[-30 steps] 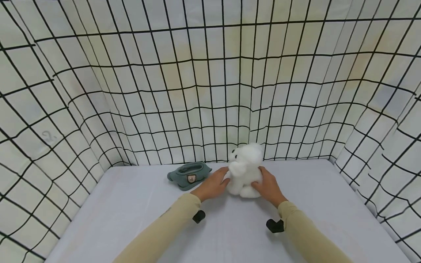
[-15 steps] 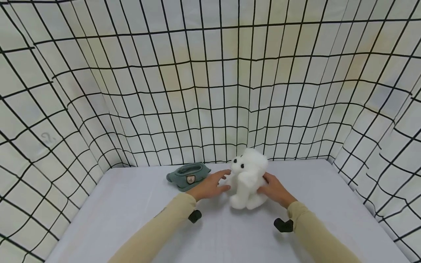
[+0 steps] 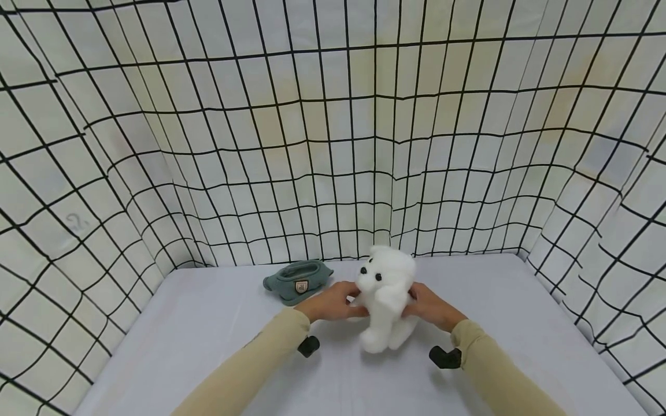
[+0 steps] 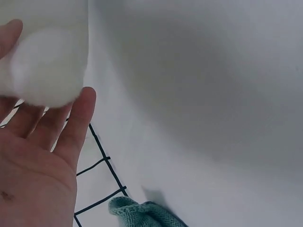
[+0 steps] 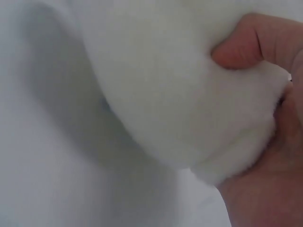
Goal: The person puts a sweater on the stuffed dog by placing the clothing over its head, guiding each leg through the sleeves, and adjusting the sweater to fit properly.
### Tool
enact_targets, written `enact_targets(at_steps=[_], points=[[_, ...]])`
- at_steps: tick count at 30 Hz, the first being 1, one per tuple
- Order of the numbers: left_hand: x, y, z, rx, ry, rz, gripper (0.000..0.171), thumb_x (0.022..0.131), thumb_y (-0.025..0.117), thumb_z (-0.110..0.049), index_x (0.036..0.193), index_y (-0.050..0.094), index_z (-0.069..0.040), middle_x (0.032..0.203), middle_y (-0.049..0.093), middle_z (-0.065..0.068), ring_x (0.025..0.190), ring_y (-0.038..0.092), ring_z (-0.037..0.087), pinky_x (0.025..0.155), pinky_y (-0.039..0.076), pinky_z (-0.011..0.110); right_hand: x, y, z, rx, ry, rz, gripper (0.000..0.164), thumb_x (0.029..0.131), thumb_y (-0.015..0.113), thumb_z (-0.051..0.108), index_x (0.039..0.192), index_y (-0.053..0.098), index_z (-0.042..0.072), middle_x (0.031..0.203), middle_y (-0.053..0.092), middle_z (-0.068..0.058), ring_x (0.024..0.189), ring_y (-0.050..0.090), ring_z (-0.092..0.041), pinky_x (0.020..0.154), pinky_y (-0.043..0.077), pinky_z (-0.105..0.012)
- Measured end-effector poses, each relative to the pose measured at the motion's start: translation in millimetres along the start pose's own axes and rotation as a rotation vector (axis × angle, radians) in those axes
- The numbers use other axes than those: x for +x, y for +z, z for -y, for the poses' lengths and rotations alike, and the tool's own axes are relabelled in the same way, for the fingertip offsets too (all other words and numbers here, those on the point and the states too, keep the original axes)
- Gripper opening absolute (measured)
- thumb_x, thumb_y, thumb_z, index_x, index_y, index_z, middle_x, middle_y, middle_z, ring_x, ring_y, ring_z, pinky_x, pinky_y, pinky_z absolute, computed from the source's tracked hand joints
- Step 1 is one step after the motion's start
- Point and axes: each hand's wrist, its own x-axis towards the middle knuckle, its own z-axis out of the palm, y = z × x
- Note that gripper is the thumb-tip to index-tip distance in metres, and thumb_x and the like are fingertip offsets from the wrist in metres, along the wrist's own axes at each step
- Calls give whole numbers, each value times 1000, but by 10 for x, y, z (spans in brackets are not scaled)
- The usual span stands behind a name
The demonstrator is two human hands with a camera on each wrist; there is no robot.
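Note:
A white stuffed animal point(image 3: 387, 294) with black eyes and nose is held between both hands, its face turned to the left. My left hand point(image 3: 335, 301) grips it at its near-left side; in the left wrist view, the thumb and fingers lie around a rounded white part point(image 4: 47, 66). On the other side my right hand point(image 3: 429, 307) grips the body, its thumb point(image 5: 236, 49) pressing into the fur. Whether the feet touch the table cannot be told. Behind my left hand lies a small teal knitted piece point(image 3: 299, 283) with an open top and a badge, like a toy's sweater.
The white table point(image 3: 208, 346) is walled at the back and sides by white sheeting under a black net point(image 3: 359, 156). Black wrist-camera mounts point(image 3: 444, 358) jut out below both wrists.
The stuffed animal has come nearer to me and its face shows more. My left hand came off it half a second ago and now grips it again; the teal piece stayed put.

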Motion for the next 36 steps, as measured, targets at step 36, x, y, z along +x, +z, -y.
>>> enact_targets(at_steps=[36], points=[[61,183,-128,144,-52,-514,25,97,58,-29,104,69,-8,97,72,5,83,63,13,70,51,28,26,415,251,-21,125,-173,54,94,59,41,140,49,14,141,53,-9,130,49,-31,105,41,-54]])
